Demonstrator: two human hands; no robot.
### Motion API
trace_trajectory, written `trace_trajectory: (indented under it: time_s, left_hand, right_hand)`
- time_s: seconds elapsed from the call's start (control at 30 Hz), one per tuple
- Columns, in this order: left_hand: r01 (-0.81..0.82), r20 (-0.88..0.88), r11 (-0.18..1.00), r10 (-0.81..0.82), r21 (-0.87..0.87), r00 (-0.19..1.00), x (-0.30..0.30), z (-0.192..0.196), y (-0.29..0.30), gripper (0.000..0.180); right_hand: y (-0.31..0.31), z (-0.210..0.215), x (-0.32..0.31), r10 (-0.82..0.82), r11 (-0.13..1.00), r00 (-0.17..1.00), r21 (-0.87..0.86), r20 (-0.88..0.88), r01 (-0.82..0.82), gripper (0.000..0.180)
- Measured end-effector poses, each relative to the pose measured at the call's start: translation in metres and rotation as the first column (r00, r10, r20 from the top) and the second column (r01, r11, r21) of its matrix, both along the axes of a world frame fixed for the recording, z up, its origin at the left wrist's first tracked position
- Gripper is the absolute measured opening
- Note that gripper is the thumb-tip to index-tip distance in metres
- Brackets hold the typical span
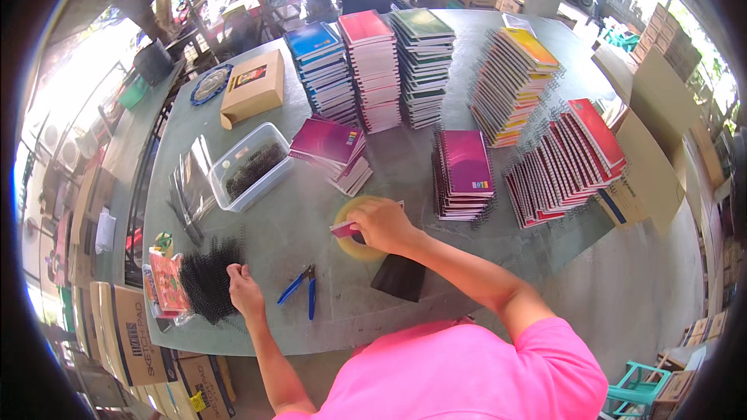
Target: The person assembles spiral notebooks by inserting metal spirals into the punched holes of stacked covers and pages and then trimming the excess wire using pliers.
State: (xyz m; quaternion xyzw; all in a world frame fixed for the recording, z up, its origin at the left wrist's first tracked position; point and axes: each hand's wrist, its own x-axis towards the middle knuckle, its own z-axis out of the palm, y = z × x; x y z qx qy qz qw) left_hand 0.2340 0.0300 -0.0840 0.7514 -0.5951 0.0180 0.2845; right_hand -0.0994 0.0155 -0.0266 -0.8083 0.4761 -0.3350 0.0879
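My right hand [381, 224] rests on a small notebook [345, 227] lying on a yellow roll of tape [354, 247] and grips the notebook. A black sheet [399, 277] lies just below that hand. My left hand [245, 292] reaches to a pile of black spiral binding coils [207, 278] at the table's left edge, fingers touching the coils. Blue-handled pliers [303, 286] lie between my two hands on the green table [389, 171].
Tall stacks of spiral notebooks [372, 70] line the back, with fanned rows [564, 163] on the right and a magenta stack [465, 175] in the middle. A clear tub of coils [250, 167] and a cardboard box [251, 87] sit left. A person stands behind the table.
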Motion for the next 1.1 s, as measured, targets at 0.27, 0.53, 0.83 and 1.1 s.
trace_trajectory:
  time_s: [0.27,0.53,0.83,1.1]
  left_hand:
    - [0.141,-0.157,0.929,-0.205,-0.342,0.966,-0.003,0.063,-0.018,0.020]
    - [0.245,-0.870,0.943,-0.307,-0.225,0.385,-0.033,0.091,-0.024,0.034]
    - [0.779,-0.823,0.609,-0.361,0.148,0.439,-0.131,0.057,-0.005,0.076]
    - [0.593,-0.662,0.804,-0.419,0.048,0.622,-0.139,0.058,-0.009,0.024]
  right_hand:
    - [0.004,0.021,0.004,-0.049,0.988,0.998,0.149,0.032,0.044,0.014]
    - [-0.011,0.010,0.007,-0.041,0.960,0.994,0.280,0.100,0.012,0.015]
    - [-0.014,0.003,0.002,-0.058,0.981,0.998,0.181,-0.029,0.063,0.017]
    - [-0.010,0.014,0.004,-0.031,0.967,0.999,0.251,-0.006,0.032,0.022]
